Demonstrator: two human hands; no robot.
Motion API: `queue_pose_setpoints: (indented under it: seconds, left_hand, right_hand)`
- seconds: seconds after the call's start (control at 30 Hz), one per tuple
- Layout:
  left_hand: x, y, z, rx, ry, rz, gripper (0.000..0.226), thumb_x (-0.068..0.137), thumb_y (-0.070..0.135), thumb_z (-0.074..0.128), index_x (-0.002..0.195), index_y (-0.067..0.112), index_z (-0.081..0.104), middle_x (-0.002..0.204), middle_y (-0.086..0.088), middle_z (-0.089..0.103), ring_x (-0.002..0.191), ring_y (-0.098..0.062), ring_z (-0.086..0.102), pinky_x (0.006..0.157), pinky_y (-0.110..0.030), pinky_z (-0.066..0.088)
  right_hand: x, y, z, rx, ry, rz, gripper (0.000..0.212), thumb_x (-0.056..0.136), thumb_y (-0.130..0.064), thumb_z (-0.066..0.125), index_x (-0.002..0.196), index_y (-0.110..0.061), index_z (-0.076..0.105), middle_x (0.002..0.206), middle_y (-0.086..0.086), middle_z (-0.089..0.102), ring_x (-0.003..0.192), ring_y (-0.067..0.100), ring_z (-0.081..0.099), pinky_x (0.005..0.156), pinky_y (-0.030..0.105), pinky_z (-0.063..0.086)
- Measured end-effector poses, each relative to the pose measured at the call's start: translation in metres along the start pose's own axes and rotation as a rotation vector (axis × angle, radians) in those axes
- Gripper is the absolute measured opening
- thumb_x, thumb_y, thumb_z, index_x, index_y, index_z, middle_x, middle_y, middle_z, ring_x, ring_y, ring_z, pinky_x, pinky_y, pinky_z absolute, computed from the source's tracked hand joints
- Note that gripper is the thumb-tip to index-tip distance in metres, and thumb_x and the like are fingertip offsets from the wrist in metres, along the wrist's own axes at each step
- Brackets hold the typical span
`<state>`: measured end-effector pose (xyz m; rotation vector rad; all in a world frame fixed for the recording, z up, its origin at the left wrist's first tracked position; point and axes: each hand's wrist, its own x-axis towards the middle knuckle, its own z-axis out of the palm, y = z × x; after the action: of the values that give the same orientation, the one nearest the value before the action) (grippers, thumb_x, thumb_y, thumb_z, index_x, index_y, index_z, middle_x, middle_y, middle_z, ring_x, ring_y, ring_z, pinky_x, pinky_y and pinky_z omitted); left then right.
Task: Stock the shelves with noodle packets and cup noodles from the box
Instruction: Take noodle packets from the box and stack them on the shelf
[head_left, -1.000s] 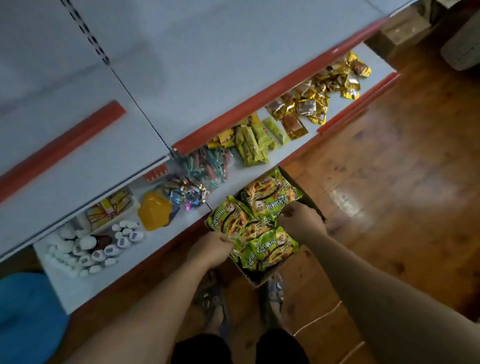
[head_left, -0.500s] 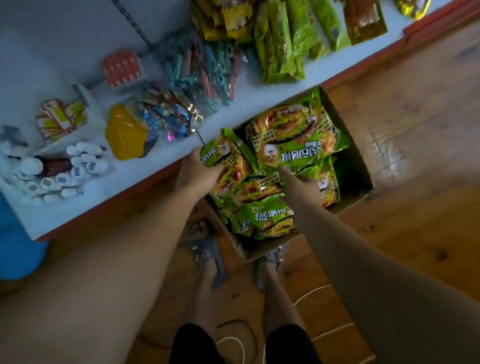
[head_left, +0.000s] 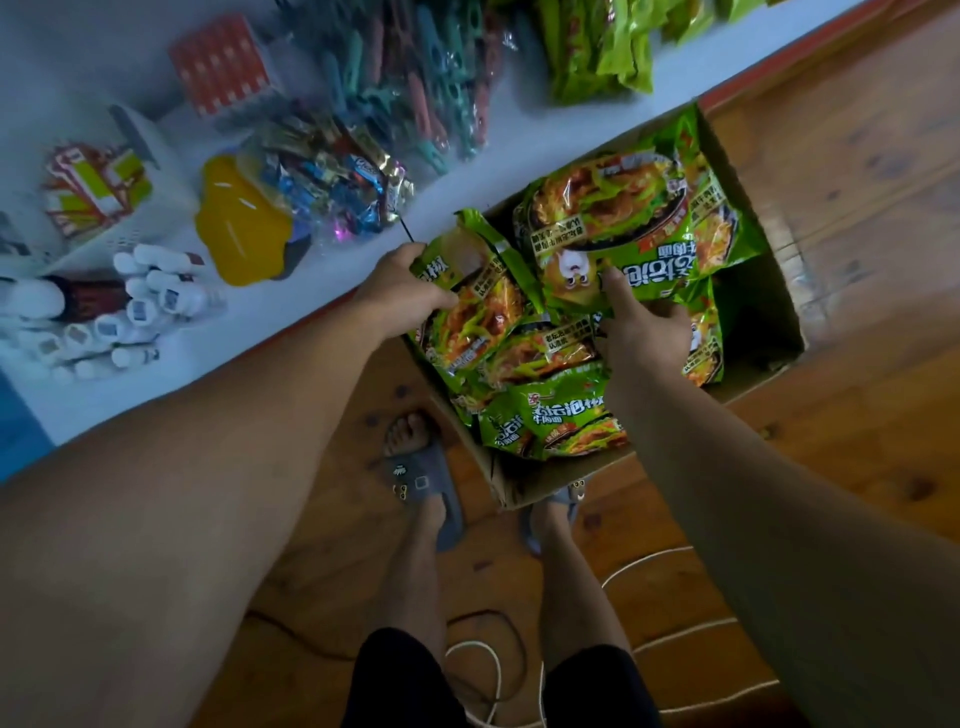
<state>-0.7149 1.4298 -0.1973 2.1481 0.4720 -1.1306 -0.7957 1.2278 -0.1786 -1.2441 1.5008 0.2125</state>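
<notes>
A cardboard box (head_left: 748, 187) stands on the wooden floor against the low white shelf (head_left: 322, 306), filled with several green noodle packets. My left hand (head_left: 400, 291) grips the near-left noodle packet (head_left: 472, 306) by its left edge, thumb on top. My right hand (head_left: 644, 327) reaches into the middle of the box and holds the lower edge of a large green packet (head_left: 618, 223), thumb pressed on its face. More packets (head_left: 550, 415) lie loose at the box's near end. No cup noodles are visible.
On the shelf lie clothes pegs (head_left: 410, 88), shiny sweets (head_left: 332, 176), a yellow item (head_left: 239, 228), white bottles (head_left: 130, 312), a white basket (head_left: 130, 150) and green snack bags (head_left: 597, 52). My sandalled feet (head_left: 421, 483) stand by the box, with cords (head_left: 639, 561) on the floor.
The view has dropped closer to the box. My left hand slid up onto the near-left packet and took hold of it. My right hand moved deeper, under the large top packet.
</notes>
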Motion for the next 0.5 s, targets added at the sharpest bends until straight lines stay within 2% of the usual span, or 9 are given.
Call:
queue_pose_setpoints:
  seconds: [0.1, 0.2, 0.3, 0.37, 0.5]
  left_hand:
    - [-0.004, -0.005, 0.001, 0.024, 0.024, 0.049, 0.078, 0.085, 0.026, 0.076, 0.15, 0.02, 0.033, 0.146, -0.005, 0.045, 0.127, -0.025, 0.05, 0.103, -0.037, 0.045]
    - [-0.011, -0.008, 0.002, 0.022, 0.051, 0.067, 0.075, 0.08, 0.028, 0.081, 0.142, 0.018, 0.039, 0.136, -0.006, 0.053, 0.12, -0.026, 0.055, 0.101, -0.044, 0.048]
    - [-0.02, -0.01, 0.002, 0.066, 0.082, 0.092, 0.07, 0.081, 0.03, 0.08, 0.136, 0.018, 0.04, 0.138, -0.004, 0.051, 0.121, -0.026, 0.053, 0.099, -0.04, 0.046]
    - [-0.026, -0.01, 0.002, 0.082, 0.063, 0.093, 0.069, 0.081, 0.03, 0.079, 0.136, 0.017, 0.04, 0.14, -0.004, 0.049, 0.123, -0.027, 0.051, 0.099, -0.041, 0.045]
    - [-0.044, -0.017, -0.007, 0.083, 0.006, 0.084, 0.077, 0.078, 0.037, 0.081, 0.142, 0.015, 0.045, 0.144, -0.007, 0.048, 0.127, -0.027, 0.05, 0.103, -0.041, 0.044]
  right_hand:
    - [-0.004, 0.0, 0.002, 0.012, 0.025, -0.022, 0.045, 0.082, -0.044, 0.077, 0.105, -0.018, 0.048, 0.103, 0.006, 0.063, 0.083, 0.019, 0.063, 0.076, 0.04, 0.055]
    - [-0.009, -0.002, -0.001, 0.043, 0.018, -0.045, 0.039, 0.084, -0.038, 0.076, 0.102, -0.017, 0.049, 0.092, 0.001, 0.058, 0.076, 0.016, 0.057, 0.067, 0.034, 0.049]
    - [-0.013, -0.003, -0.006, 0.034, 0.006, -0.055, 0.041, 0.082, -0.038, 0.078, 0.105, -0.018, 0.05, 0.096, 0.001, 0.057, 0.089, 0.021, 0.059, 0.077, 0.039, 0.05]
    - [-0.019, -0.006, -0.01, 0.005, 0.014, -0.05, 0.046, 0.081, -0.04, 0.078, 0.11, -0.017, 0.05, 0.106, 0.004, 0.058, 0.095, 0.023, 0.058, 0.076, 0.038, 0.047]
    - [-0.035, -0.012, -0.019, -0.019, 0.016, -0.115, 0.041, 0.086, -0.037, 0.074, 0.107, -0.017, 0.046, 0.09, -0.004, 0.049, 0.073, 0.011, 0.047, 0.057, 0.028, 0.036]
